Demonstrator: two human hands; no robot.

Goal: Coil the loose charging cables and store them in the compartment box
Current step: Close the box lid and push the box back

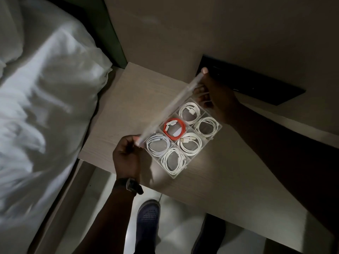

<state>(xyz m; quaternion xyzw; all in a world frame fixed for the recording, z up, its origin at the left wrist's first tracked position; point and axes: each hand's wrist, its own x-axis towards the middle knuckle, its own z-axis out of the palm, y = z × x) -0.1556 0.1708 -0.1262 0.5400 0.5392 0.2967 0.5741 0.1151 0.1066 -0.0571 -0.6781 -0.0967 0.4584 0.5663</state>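
Note:
A clear plastic compartment box (217,129) lies on the wooden bedside table (117,114). Its compartments hold several coiled white cables (190,146) and one coiled orange cable (174,129). The clear hinged lid (170,107) stands nearly upright along the box's left side. My left hand (126,154) pinches the lid's near corner. My right hand (214,96) grips the lid's far corner and hides the box's far end.
A bed with white bedding (42,107) lies to the left of the table. A black panel (253,83) is set in the wall behind the box. Below the table edge are a blue shoe (148,219) and the pale floor.

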